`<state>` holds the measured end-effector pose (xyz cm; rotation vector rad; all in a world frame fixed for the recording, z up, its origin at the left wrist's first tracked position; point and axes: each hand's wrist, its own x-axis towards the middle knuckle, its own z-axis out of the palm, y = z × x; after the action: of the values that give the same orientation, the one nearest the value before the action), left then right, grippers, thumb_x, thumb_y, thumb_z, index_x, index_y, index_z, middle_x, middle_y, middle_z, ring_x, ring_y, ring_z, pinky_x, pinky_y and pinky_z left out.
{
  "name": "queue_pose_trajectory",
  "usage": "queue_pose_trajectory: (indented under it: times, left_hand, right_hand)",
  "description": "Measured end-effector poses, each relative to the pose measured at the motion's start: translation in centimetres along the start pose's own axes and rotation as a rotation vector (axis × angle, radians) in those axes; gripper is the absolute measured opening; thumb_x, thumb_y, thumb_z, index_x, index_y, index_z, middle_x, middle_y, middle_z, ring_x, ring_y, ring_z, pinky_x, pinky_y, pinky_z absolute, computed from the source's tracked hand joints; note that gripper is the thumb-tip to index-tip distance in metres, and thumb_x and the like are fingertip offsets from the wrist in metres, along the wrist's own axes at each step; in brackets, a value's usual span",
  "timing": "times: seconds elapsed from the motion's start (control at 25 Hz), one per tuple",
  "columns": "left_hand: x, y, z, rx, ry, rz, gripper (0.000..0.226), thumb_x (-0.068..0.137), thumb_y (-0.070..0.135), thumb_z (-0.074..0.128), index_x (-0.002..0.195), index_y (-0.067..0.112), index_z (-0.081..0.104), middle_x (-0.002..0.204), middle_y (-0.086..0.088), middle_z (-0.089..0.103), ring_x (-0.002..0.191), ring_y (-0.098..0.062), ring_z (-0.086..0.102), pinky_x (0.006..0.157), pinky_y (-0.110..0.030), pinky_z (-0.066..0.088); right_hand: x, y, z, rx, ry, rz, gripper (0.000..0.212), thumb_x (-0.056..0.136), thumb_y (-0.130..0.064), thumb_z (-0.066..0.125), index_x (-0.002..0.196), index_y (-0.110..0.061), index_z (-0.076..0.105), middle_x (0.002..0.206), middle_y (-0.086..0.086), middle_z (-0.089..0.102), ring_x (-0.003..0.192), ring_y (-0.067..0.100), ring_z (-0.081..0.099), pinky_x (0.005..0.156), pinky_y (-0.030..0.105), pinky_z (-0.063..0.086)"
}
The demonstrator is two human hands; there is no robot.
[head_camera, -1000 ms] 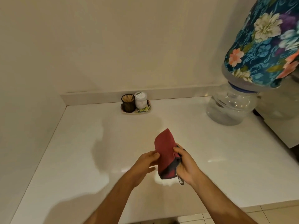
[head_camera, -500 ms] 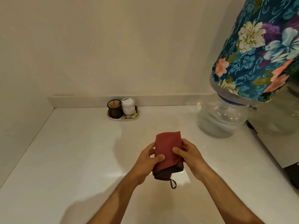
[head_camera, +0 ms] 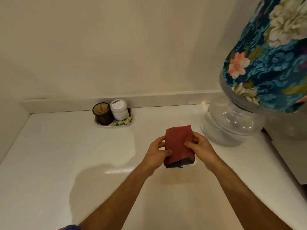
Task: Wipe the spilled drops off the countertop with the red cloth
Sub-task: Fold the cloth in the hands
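The red cloth [head_camera: 178, 143] is folded into a flat rectangle with a dark lower edge, held above the white countertop [head_camera: 66, 155]. My left hand [head_camera: 157, 152] grips its left side, thumb on top. My right hand [head_camera: 201, 147] grips its right side. Both hands hold it near the middle of the counter. I cannot make out any drops on the glossy surface, only light glare near the cloth's lower edge.
A small floral tray [head_camera: 123, 124] at the back wall carries a dark toothpick holder [head_camera: 102, 113] and a white jar [head_camera: 118, 109]. A clear water bottle [head_camera: 229, 125] under a floral cover [head_camera: 269, 63] stands at the right. Walls close the back and left.
The cloth went from upright and loosely folded to a flat rectangle held in both hands. My view moved closer over the counter, and the hands now sit further in.
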<state>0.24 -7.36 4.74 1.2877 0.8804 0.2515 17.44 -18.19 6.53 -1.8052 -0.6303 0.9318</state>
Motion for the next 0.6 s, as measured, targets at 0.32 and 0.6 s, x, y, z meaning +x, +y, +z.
queue_pose_trajectory:
  times: [0.32, 0.6]
  left_hand:
    - [11.0, -1.4, 1.0, 0.027, 0.057, -0.118, 0.068, 0.089, -0.003, 0.066, 0.147, 0.025, 0.046, 0.129, -0.007, 0.062, 0.111, -0.025, 0.066, 0.088, -0.042, 0.062]
    - [14.3, -2.6, 1.1, 0.152, -0.003, -0.121, 0.067, 0.090, -0.003, 0.065, 0.149, 0.018, 0.043, 0.139, -0.008, 0.059, 0.116, -0.021, 0.062, 0.093, -0.036, 0.059]
  right_hand:
    - [11.2, 3.5, 0.7, -0.190, 0.099, 0.077, 0.036, 0.095, -0.006, 0.059, 0.128, -0.019, 0.061, 0.111, -0.005, 0.071, 0.101, 0.015, 0.068, 0.077, 0.025, 0.055]
    - [14.0, 5.4, 1.2, -0.322, 0.132, 0.099, 0.046, 0.097, -0.010, 0.059, 0.142, -0.013, 0.052, 0.131, 0.008, 0.065, 0.115, 0.026, 0.063, 0.094, 0.039, 0.056]
